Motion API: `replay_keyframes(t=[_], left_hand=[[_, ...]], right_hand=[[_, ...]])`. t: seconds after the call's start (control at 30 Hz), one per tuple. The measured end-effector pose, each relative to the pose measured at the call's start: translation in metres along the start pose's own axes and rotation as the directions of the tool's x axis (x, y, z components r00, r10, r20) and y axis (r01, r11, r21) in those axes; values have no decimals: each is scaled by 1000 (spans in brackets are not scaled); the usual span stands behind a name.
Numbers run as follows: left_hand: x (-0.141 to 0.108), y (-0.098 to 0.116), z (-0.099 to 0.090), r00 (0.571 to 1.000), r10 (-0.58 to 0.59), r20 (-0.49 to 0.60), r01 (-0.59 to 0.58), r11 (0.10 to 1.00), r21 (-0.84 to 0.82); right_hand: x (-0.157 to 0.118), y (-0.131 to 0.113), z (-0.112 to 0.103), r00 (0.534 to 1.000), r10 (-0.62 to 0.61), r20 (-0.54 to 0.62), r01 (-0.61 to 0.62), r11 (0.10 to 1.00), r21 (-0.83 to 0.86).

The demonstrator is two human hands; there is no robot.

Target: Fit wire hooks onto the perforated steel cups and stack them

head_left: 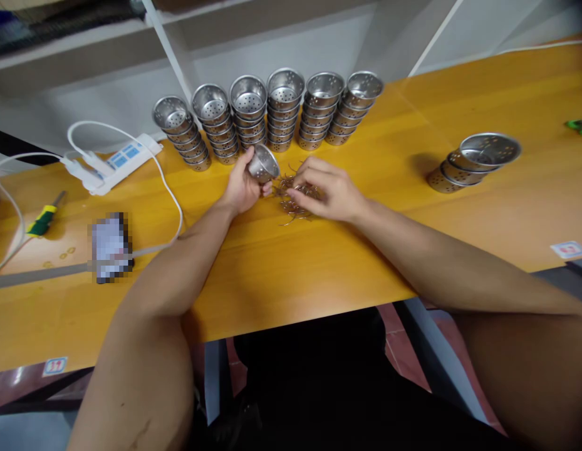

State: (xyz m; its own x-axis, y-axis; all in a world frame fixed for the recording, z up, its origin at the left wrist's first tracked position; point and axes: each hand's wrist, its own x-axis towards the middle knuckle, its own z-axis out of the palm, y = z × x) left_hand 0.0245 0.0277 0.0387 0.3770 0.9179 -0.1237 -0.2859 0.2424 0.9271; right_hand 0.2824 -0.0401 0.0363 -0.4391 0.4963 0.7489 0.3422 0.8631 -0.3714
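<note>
Far left on the yellow wooden bench [281, 275]: green-and-yellow-handled screwdriver [42, 219], white power strip with its white cable [116, 161], a blurred-out small object near them. None of it is in the work zone.

Far centre: six leaning stacks of perforated stainless-steel strainer cups [267, 113] in a row, just behind the hands.

Left hand [241, 185] holds one small perforated steel cup [263, 164], fingers wrapped round its wall, cup tilted on its side with the opening facing away to the right. My judgement: the grip looks firm enough; best to hold by the wall, not the thin rim, so it doesn't deform or slip.

Right hand [326, 188] rests on the loose pile of thin bent wire pieces [293, 199] just right of the cup, fingers narrow, pinching into the tangle; I cannot tell if a single wire is isolated. Judgement: tease one wire free before lifting, since tangled ones will drag neighbours.

Far right: short stack of wider perforated steel cups [473, 161], well apart from the hands.
</note>
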Motion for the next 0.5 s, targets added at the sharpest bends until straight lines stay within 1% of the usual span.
replay_keyframes(t=[0.1, 0.17, 0.23, 0.37, 0.5], left_hand=[[-2, 0, 0, 1000, -13, 20, 13, 1000, -1], [-4, 0, 1, 1000, -4, 22, 4, 1000, 2], [-6, -2, 1, 1000, 17, 25, -17, 1000, 0], [-6, -4, -1, 999, 37, 36, -37, 999, -17], [-3, -8, -5, 999, 21, 34, -21, 1000, 8]], right_hand=[[-6, 21, -3, 992, 117, 49, -115, 993, -39], [-8, 25, -3, 985, 147, 84, -144, 989, -46], [-8, 23, -1, 982, 160, 104, -156, 987, -44], [-8, 16, -1, 971, 227, 77, -223, 973, -55], [-10, 20, 0, 951, 307, 25, -306, 951, -50]])
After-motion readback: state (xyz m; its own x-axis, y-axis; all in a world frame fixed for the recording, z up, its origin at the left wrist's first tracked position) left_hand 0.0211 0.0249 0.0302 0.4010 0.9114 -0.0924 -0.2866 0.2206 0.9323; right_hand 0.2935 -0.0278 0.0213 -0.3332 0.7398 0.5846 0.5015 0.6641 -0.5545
